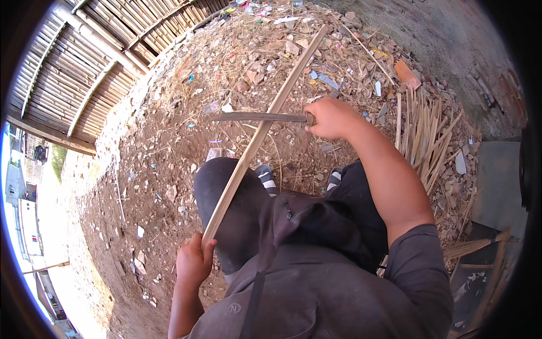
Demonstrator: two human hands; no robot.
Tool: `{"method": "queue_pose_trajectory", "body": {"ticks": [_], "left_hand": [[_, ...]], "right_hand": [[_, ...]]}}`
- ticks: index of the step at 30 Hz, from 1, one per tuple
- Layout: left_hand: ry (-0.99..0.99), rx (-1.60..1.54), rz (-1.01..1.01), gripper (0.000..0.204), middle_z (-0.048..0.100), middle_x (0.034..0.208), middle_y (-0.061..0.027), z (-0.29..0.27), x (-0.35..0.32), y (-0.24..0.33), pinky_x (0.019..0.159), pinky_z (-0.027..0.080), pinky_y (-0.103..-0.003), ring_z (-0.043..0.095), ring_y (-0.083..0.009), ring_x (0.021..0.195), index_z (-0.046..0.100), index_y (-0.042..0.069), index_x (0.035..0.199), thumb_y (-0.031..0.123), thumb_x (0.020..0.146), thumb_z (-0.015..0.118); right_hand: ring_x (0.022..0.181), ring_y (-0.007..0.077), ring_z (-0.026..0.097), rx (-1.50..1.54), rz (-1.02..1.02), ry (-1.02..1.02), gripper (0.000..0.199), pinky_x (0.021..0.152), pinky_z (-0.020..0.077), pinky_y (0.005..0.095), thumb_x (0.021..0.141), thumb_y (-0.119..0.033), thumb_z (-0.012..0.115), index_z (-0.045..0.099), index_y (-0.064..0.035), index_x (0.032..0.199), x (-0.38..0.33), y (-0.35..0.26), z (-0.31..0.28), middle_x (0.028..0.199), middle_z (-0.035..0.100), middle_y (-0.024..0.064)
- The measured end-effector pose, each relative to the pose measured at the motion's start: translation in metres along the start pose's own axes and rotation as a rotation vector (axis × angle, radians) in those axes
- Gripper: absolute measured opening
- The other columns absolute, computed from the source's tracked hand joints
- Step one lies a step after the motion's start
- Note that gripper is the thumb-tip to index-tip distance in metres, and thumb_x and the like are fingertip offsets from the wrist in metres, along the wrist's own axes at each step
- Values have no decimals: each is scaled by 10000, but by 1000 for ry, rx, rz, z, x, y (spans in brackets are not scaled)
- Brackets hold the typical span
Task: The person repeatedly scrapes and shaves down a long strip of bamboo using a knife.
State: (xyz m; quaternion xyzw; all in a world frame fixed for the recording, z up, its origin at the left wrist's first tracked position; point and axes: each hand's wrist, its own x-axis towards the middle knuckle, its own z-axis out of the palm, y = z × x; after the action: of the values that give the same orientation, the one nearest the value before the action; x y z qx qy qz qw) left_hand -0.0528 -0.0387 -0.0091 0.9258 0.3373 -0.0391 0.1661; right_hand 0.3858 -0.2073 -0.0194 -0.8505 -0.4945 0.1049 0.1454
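Observation:
My left hand is closed around the lower end of a long, pale split-bamboo strip. The strip slants up and to the right, passing over my left thigh, with its far end above the littered ground. In my right hand is the handle of a long knife with a dark, narrow blade. That blade points left and crosses the strip around its upper middle. Whether its edge bites into the strip cannot be made out. Most of the handle is hidden by my fingers.
Stones, straw and plastic scraps cover the dirt ground. To the right lies a pile of thin split sticks, near an orange brick piece. A bamboo-slat structure borders the upper left; a grey wall rises at the upper right.

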Motion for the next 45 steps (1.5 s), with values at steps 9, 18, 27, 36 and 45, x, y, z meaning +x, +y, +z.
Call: {"method": "queue_pose_trajectory", "body": {"ticks": [9, 18, 27, 36, 45], "left_hand": [[14, -163, 127, 473, 605, 644, -234, 24, 14, -18, 559, 483, -522, 636, -475, 646, 496, 13, 857, 394, 844, 775], [-107, -321, 95, 359, 620, 669, -242, 13, 12, -12, 574, 484, -490, 647, -452, 654, 544, -10, 856, 303, 894, 715], [-212, -418, 104, 285, 674, 761, -210, 12, 15, -28, 632, 522, -387, 702, -305, 717, 629, -36, 1046, 105, 799, 628], [-409, -666, -66, 436, 646, 892, -22, 11, 24, -36, 720, 476, -270, 565, -93, 818, 621, -17, 1173, -1, 746, 539], [-529, -1008, -144, 245, 570, 785, 10, 5, 26, -28, 647, 436, -268, 529, -112, 714, 600, 50, 976, 32, 732, 582]], "right_hand": [[730, 337, 653, 195, -100, -223, 217, 663, 492, 452, 779, -286, 745, 651, -96, 827, 14, -20, 20, 724, 655, 125], [718, 373, 657, -42, -237, 75, 226, 644, 491, 472, 799, -297, 740, 640, -95, 820, 7, -36, 24, 683, 639, 149], [752, 380, 670, 53, -181, 27, 225, 679, 514, 474, 781, -269, 756, 660, -92, 881, 11, -50, 18, 714, 653, 161], [757, 368, 682, 374, 149, 129, 281, 675, 515, 456, 797, -301, 742, 666, -61, 923, 22, 6, 24, 742, 667, 172], [860, 341, 698, 407, 205, 20, 404, 764, 530, 434, 777, -347, 768, 671, 2, 956, 24, 27, 19, 881, 710, 174]]}}
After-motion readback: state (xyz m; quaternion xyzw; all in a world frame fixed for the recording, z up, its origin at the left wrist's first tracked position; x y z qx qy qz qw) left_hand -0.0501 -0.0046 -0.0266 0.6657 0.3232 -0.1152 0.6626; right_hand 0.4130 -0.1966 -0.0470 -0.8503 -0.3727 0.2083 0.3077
